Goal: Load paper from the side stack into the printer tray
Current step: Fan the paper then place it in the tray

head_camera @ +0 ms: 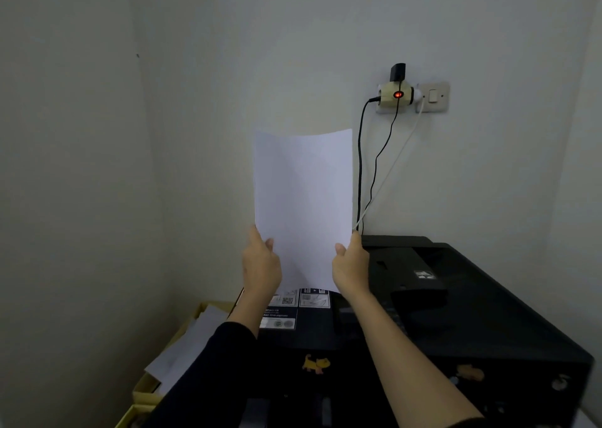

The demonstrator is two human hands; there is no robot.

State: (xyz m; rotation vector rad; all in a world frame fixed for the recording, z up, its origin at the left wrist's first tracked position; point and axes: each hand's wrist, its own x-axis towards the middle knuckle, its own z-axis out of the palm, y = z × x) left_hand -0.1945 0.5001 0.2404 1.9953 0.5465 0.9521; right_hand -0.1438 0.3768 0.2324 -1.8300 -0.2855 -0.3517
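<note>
A wall socket (433, 97) was seen on the white wall, with a beige adapter (398, 94) plugged in and lit red. Three cables (360, 167) were hung down from it.

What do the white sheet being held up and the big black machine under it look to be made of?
The sheet looks like thin matte paper: it bows softly between the left hand and right hand. The printer seems to be moulded black plastic, mostly matte, with a faint sheen.
</note>
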